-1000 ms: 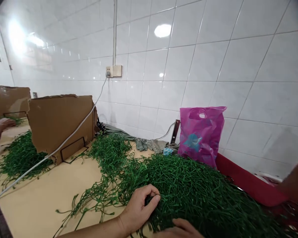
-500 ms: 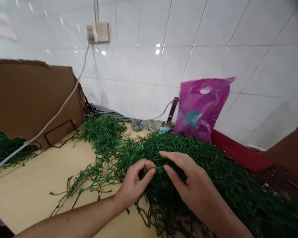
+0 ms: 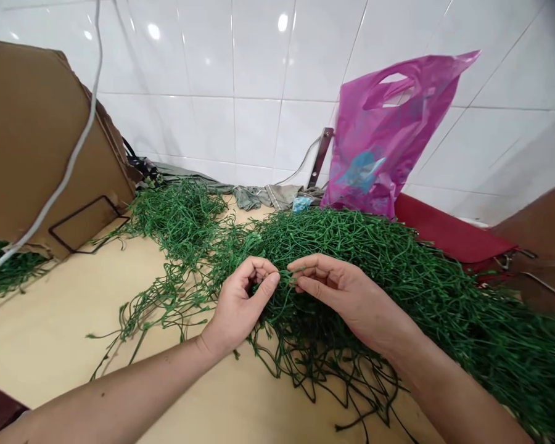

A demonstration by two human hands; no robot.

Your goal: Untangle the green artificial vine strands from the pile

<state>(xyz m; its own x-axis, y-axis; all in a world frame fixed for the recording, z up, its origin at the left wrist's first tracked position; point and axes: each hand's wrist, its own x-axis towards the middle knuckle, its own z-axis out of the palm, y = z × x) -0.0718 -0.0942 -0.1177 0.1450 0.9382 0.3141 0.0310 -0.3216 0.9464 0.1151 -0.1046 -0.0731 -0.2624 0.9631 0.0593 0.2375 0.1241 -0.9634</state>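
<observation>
- My left hand [image 3: 243, 305] is half curled in the green plastic vines [image 3: 351, 259], and my right hand [image 3: 346, 296] is nearly pinched just beside it; I can't tell if either grips a strand.
- The vines lie heaped on a tan table [image 3: 28, 327].
- Behind them stand a cardboard sheet [image 3: 37, 148], a pink bag [image 3: 374, 135] and a white tiled wall [image 3: 240, 129].

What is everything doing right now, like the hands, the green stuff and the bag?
green vine strands, tangled in a heap
left hand, curled, pinching strands
right hand, pinching strands between fingertips
pink plastic bag, crumpled, leaning on the wall
cardboard sheet, standing up, edge torn
</observation>
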